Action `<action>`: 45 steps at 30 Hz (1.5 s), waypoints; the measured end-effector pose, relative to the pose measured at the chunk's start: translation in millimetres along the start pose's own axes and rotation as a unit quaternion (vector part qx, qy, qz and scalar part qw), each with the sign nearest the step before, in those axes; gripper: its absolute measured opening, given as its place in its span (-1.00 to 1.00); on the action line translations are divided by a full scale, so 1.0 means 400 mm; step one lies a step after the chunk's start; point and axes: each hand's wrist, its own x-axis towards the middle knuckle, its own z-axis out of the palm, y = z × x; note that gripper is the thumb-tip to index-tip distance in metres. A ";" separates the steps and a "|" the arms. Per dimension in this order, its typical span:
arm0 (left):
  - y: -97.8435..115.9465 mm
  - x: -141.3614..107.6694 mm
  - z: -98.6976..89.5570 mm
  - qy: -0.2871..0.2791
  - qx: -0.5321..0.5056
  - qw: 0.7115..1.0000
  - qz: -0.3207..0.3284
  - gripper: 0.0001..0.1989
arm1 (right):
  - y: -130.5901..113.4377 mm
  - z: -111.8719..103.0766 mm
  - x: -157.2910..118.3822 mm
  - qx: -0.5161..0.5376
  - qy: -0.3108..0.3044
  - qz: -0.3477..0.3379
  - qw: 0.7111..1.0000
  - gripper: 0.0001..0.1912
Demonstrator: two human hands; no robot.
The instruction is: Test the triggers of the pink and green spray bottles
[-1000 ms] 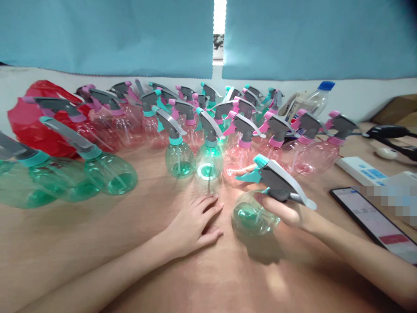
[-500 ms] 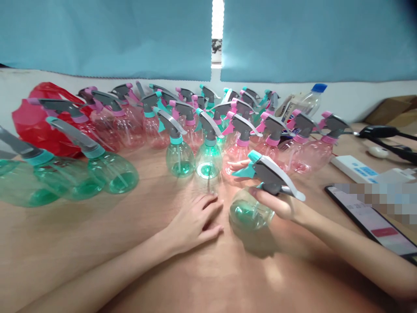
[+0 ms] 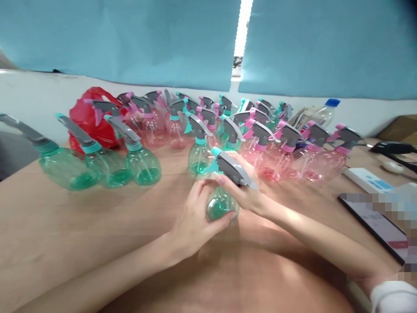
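A clear green spray bottle [image 3: 219, 208] with a grey and teal spray head stands in front of me, slightly tilted. My left hand [image 3: 198, 213] wraps round its body from the left, thumb low at the front. My right hand [image 3: 243, 187] grips it at the neck, just under the spray head, with some fingers hidden behind. Right behind it are another green bottle [image 3: 197, 158] and a pink bottle [image 3: 272, 167], part of a group of several bottles.
Three green spray bottles [image 3: 143, 167] stand at the left, before a red plastic bag [image 3: 87, 115]. On the right lie a phone [image 3: 371, 226], a white box [image 3: 368, 179] and black cables. A blue-capped bottle [image 3: 325, 114] is at the back.
The held bottle has moved left and is more upright. My left hand, earlier resting on the table, has taken hold of its body. The view has turned left.
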 end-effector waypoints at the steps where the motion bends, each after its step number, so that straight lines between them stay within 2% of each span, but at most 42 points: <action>1: -0.006 -0.004 -0.011 0.013 0.006 1.000 -0.011 -0.50 | -0.002 0.024 0.010 -0.004 0.003 -0.011 1.000 -0.77; 6: -0.067 -0.020 -0.077 0.078 0.090 0.993 -0.002 -0.52 | 0.008 0.136 0.059 -0.021 0.028 -0.033 0.999 -0.76; 9: -0.104 -0.024 -0.118 0.095 0.164 0.982 -0.006 -0.51 | 0.018 0.169 0.082 -0.038 0.023 -0.042 0.998 -0.67; 13: -0.130 -0.016 -0.166 0.111 0.272 0.956 -0.009 -0.57 | 0.019 0.143 0.104 -0.052 -0.018 -0.015 0.998 -0.55; 17: -0.132 0.011 -0.204 0.111 0.379 0.918 -0.029 -0.60 | 0.025 0.079 0.113 -0.116 0.007 0.044 0.992 -0.72; 20: -0.135 0.031 -0.221 0.104 0.437 0.892 -0.045 -0.60 | 0.042 0.050 0.103 -0.199 0.019 0.070 0.977 -0.77; 24: -0.146 0.049 -0.230 0.096 0.483 0.870 -0.039 -0.54 | 0.060 0.048 0.079 -0.260 -0.011 0.121 0.958 -0.61; 28: -0.154 0.062 -0.232 0.092 0.467 0.879 -0.040 -0.58 | 0.059 0.061 0.073 -0.252 -0.033 0.168 0.952 -0.47; 31: -0.159 0.071 -0.231 0.091 0.440 0.892 -0.046 -0.59 | 0.058 0.069 0.082 -0.226 -0.071 0.204 0.950 -0.41; 35: -0.167 0.080 -0.227 0.094 0.443 0.891 -0.040 -0.60 | 0.071 0.079 0.093 -0.190 -0.115 0.238 0.946 -0.34; 42: -0.176 0.086 -0.224 0.090 0.455 0.885 -0.042 -0.57 | 0.114 0.109 0.101 -0.155 -0.121 0.269 0.943 -0.19; 45: -0.177 0.085 -0.223 0.088 0.445 0.890 -0.052 -0.57 | 0.127 0.116 0.103 -0.158 -0.118 0.272 0.942 -0.24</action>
